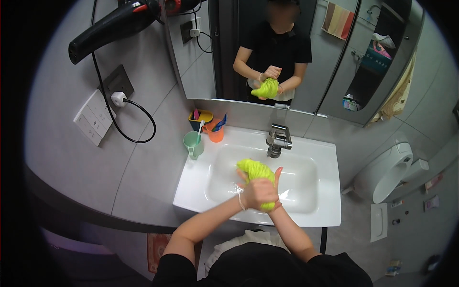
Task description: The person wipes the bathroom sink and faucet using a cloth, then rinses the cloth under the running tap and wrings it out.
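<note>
A bright yellow-green cloth (256, 169), bunched and twisted, is held in both hands above the white sink basin (306, 191). My left hand (260, 192) is closed over its near part, with a pale band around the wrist. Under the cloth lies my right hand (278, 179), its thumb stretched up on the right side and fingertips showing past the cloth's left edge; most of its palm is hidden. The mirror (229, 48) reflects both hands gripping the cloth. Behind them stands the metal faucet (278, 139).
A green cup (193, 145) with a toothbrush, an orange cup (216, 136) and a dark-and-yellow container (201, 119) stand at the sink's back left corner. A black hair dryer (112, 31) hangs upper left, its cord near wall switches (94, 117). A toilet (389, 172) is at right.
</note>
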`<action>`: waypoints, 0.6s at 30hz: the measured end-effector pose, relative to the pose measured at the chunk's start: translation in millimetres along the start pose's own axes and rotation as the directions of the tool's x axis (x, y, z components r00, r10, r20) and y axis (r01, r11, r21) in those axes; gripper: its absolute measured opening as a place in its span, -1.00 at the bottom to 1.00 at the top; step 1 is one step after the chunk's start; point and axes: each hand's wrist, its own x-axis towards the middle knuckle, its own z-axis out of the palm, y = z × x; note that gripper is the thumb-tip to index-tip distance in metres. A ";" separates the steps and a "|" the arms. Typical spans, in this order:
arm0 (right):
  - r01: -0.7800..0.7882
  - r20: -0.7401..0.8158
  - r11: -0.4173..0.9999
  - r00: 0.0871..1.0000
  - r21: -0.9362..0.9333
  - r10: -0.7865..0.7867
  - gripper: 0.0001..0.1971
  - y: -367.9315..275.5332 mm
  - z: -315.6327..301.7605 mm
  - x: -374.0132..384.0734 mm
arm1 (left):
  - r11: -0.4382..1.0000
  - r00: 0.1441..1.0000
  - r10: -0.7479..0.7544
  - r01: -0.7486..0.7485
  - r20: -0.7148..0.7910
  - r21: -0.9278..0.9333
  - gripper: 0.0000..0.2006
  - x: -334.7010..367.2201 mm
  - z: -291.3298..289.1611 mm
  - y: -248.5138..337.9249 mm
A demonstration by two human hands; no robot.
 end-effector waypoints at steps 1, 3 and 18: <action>-0.075 0.040 0.791 0.997 0.607 0.064 -0.30 -20.6 1.1 2.9 | 0.995 0.997 -0.057 0.052 -0.056 -0.089 -0.81 -5.5 0.1 11.3; -0.070 0.051 0.363 0.997 0.929 0.062 -0.40 -32.8 -2.4 7.8 | 0.799 0.798 -0.505 0.290 -0.327 -0.527 -0.77 -20.2 5.3 28.3; 0.802 0.673 0.243 0.593 -0.546 -0.442 -0.75 -116.6 41.2 3.6 | -0.797 0.440 -0.275 0.394 0.855 -0.458 -0.63 18.0 -18.8 -36.9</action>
